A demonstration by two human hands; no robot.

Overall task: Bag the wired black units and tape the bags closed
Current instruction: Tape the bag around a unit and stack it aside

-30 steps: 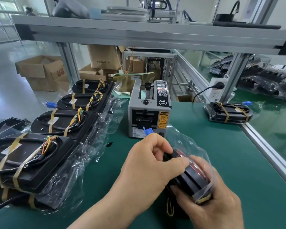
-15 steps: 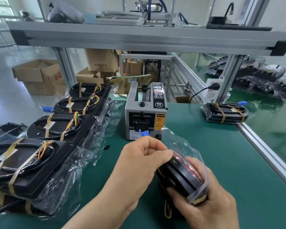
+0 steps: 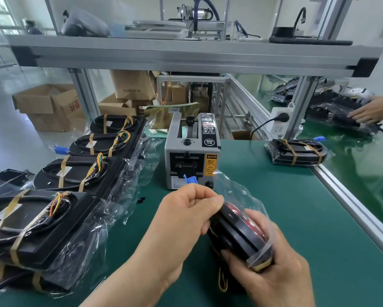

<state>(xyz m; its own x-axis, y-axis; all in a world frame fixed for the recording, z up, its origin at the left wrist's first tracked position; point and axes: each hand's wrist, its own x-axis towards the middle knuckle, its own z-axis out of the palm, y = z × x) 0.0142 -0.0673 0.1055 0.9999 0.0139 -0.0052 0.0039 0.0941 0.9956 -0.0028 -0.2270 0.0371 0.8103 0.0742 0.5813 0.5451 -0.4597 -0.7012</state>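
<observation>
Bench is a flat green-matted worktop (image 3: pixel 296 207) w/ an aluminium rail (image 3: pixel 352 202) along the right edge. On it: a grey boxy tape dispenser machine (image 3: pixel 191 156) mid-back, and four black wired units in clear plastic bags (image 3: pixel 79 173) in a row down the left, loose bag ends toward the middle. There's also one more bagged black unit (image 3: pixel 296 154) far right by the rail, plus a tiny black scrap (image 3: pixel 141 200) just front-left of the dispenser.

Black units (image 3: pixel 82 171) bound with tan tape, multicoloured wires, a green mat (image 3: pixel 296 207), a grey dispenser (image 3: pixel 191 156) with a yellow label.
</observation>
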